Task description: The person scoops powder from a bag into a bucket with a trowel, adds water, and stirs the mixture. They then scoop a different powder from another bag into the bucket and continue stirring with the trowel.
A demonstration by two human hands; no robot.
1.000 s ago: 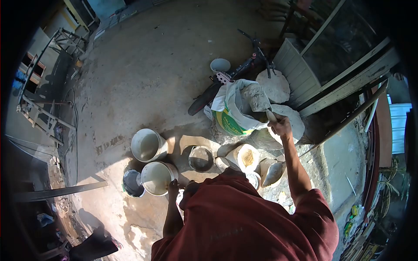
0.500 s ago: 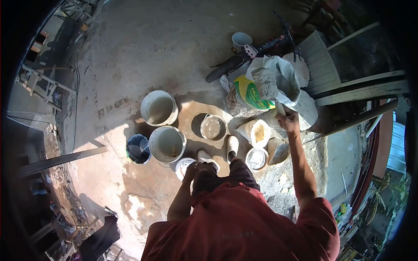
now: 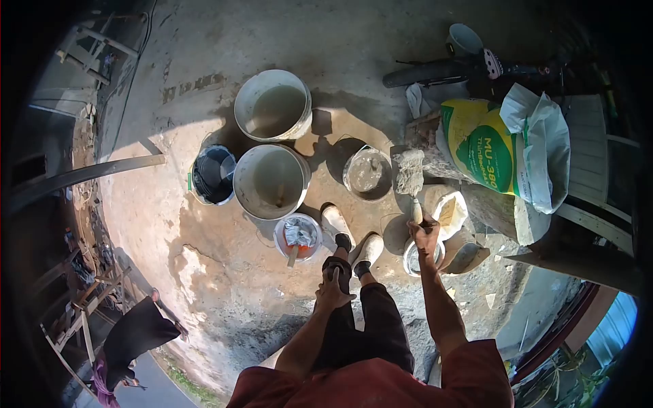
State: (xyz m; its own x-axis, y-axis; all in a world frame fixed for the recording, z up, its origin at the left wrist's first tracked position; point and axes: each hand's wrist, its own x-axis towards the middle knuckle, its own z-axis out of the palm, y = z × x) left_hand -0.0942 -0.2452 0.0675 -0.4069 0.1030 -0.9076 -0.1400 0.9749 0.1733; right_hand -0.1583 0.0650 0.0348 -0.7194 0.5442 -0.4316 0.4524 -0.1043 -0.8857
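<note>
My right hand [image 3: 425,235] is wrapped round the handle of a trowel [image 3: 417,209]. A heap of grey powder or mortar [image 3: 410,173] covers its blade, which is held just right of a small bucket [image 3: 367,194] with grey mix inside. My left hand [image 3: 333,292] rests on my left knee, thumb and fingers apart, with nothing in it. Beyond the trowel stands a yellow and green MU-380 sack [image 3: 483,146], its white top rolled open. Close to my right hand are an open pale bag [image 3: 450,214] and a small white pail [image 3: 423,262].
Two big pale buckets [image 3: 272,181] of cloudy water and a dark bucket [image 3: 213,175] stand to the left. A white tub [image 3: 298,248] holds a silver-and-orange item with a wooden handle. A bicycle wheel [image 3: 428,73] lies behind the sack. A plank [image 3: 88,178] juts in at left.
My right hand has brought the loaded trowel from the sack's mouth leftward, close to the small bucket. My left hand stays at my knee, its fingers now clearly visible. The view has shifted.
</note>
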